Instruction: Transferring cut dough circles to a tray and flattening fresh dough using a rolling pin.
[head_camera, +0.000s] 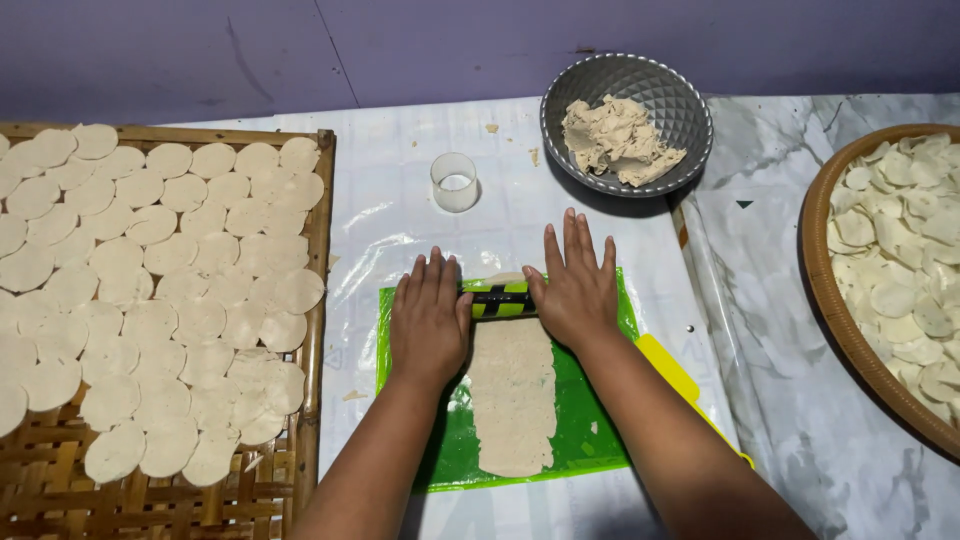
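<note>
Pale dough (512, 400) lies rolled into a long strip on a green sheet (590, 430), its long axis running from the person's body toward the black-and-yellow roller (500, 300), which sits crosswise at the strip's far end. Both hands press flat on the roller — left hand (430, 320) on one end, right hand (575, 290) on the other, fingers stretched out, not curled. Beyond the roller stand a clear ring cutter (455, 182) and a grey bowl (690, 115) of dough scraps.
</note>
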